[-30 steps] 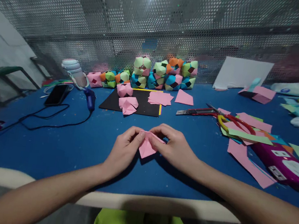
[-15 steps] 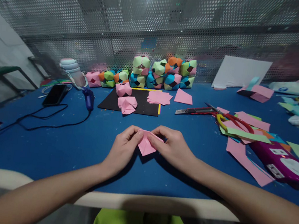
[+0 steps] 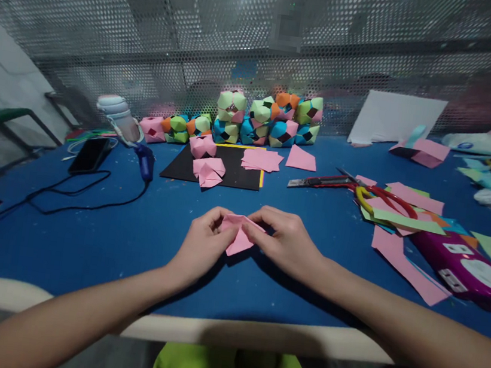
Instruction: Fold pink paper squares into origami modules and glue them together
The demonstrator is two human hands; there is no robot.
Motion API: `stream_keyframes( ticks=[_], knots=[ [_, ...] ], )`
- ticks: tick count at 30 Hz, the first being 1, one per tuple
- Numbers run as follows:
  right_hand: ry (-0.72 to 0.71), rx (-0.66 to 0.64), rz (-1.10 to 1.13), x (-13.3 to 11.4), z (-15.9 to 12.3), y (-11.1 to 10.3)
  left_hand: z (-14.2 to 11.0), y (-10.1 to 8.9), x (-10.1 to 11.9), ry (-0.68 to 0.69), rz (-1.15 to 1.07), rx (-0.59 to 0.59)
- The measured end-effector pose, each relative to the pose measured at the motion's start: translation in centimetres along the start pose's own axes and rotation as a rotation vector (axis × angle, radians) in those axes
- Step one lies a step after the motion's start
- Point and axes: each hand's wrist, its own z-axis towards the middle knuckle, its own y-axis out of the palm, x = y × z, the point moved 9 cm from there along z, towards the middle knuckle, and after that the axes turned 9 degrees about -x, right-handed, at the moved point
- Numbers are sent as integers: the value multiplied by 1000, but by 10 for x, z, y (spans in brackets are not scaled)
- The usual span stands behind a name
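A small piece of folded pink paper [image 3: 240,243] is held just above the blue table, close to its front edge. My left hand [image 3: 206,238] pinches its left side, thumb on top and fingers behind. On the other side my right hand [image 3: 284,237] grips it the same way, its thumb pressing near the middle. Both thumbs nearly meet on the paper, and the fingertips behind it are hidden. Beyond the hands, two folded pink paper pieces [image 3: 209,172] and a stack of pink sheets [image 3: 261,160] lie on a black board [image 3: 240,177].
Folded paper balls [image 3: 255,131] are stacked along the perforated metal screen. To the right lie a box cutter [image 3: 318,182], scissors [image 3: 388,200], paper scraps [image 3: 399,252] and a purple power strip [image 3: 465,267]. A bottle [image 3: 118,116], phone [image 3: 90,156] and cable [image 3: 88,207] are on the left.
My left thumb has slid inward and down across the pink paper, nearer the right thumb. The paper has shifted slightly left and its folds look different. Both hands keep their grip.
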Motion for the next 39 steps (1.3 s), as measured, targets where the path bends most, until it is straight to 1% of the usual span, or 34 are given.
stream_keyframes(
  ticks=[5,9,15,18,25,32,36,39],
  knots=[
    [-5,3,17,1,-1,0,1,0,-1,-8,31,-2],
    [28,-20,26,3,0,1,1,0,1,5,69,-9],
    [-16,-63,56,-1,3,3,0,9,3,43,176,-108],
    [-10,-73,75,-1,2,2,0,9,4,39,212,-106],
    [6,-78,78,2,2,2,0,15,2,-2,170,-143],
    [22,-108,120,-1,3,1,0,11,2,0,182,-104],
    [33,-147,68,-1,2,6,0,5,1,4,183,-57],
    [49,-154,42,2,1,9,1,3,0,0,177,-47]
  ],
)
